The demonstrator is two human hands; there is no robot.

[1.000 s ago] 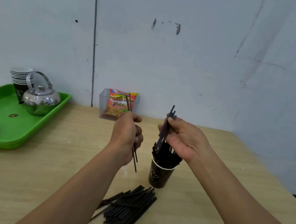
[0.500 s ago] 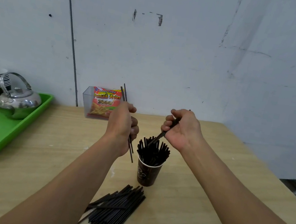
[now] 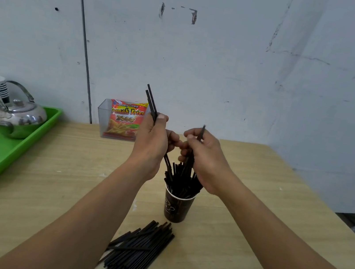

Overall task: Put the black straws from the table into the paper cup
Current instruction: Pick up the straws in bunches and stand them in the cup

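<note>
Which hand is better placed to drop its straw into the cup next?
Right. The right hand pinches one straw nearly upright over the paper cup, its lower end among those inside. The left hand grips two straws slanted, at the cup's left edge.

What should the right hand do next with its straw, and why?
Probably let go, dropping the straw into the paper cup. The right hand pinches it upright directly over the cup, its lower end apparently among the standing straws. The left hand grips two more straws, and a pile waits on the table.
</note>
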